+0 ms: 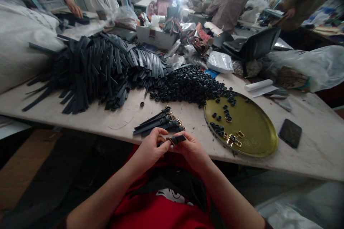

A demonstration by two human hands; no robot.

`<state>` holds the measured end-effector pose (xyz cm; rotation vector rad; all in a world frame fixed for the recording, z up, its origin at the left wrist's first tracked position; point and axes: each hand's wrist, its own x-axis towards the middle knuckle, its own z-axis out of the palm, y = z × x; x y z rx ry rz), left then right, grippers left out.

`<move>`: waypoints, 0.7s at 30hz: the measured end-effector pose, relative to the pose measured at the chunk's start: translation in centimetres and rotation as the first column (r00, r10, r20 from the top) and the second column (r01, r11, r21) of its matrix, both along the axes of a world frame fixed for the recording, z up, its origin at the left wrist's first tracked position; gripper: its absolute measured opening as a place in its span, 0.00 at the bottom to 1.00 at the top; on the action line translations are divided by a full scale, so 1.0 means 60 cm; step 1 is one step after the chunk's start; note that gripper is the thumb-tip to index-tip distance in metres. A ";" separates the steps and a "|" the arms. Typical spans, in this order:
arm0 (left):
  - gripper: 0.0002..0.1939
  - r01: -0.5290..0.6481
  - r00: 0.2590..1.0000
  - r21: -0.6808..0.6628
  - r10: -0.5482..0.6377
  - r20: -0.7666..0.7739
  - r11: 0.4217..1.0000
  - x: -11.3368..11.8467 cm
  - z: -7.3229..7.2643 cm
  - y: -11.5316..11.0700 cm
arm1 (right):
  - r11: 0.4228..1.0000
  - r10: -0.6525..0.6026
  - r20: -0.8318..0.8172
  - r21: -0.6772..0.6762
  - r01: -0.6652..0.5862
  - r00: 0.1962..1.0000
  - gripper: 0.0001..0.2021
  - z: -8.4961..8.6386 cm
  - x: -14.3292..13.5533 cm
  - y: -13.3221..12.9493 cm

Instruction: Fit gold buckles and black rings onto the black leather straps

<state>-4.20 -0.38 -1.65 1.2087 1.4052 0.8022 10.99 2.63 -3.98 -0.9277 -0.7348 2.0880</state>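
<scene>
The pale bench [317,146] carries heaped black straps [99,68], piled black loops [188,86], buckled straps [157,123], a gold tray [258,121] and a smartphone [290,133].

Factory workshop (heaped black straps [107,64], co-workers [229,7])

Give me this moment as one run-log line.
left hand: pinching dark strap | right hand: gripping same strap | table: buckled straps | olive tray: dark loops, gold buckles

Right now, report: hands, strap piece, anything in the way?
Left hand and right hand both pinching one flat black strap piece. Nearest obstacle: bunched black straps with gold buckles, just beyond. Round gold tray off right, not blocking.
</scene>
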 end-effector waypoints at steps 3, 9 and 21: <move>0.17 -0.022 0.988 0.016 0.024 -0.155 1.000 -0.003 0.001 0.009 | 0.992 0.115 0.037 -0.049 -0.113 0.993 0.14 -0.014 0.003 0.010; 0.17 0.035 0.891 -0.022 -0.041 -0.453 0.999 -0.011 -0.010 0.030 | 0.947 0.248 -0.089 -0.189 -0.261 0.965 0.14 -0.033 0.009 0.023; 0.18 0.137 0.961 -0.191 -0.084 0.263 0.972 -0.003 -0.012 0.017 | 0.888 -0.220 0.542 0.456 -0.064 0.811 0.09 -0.033 0.012 0.017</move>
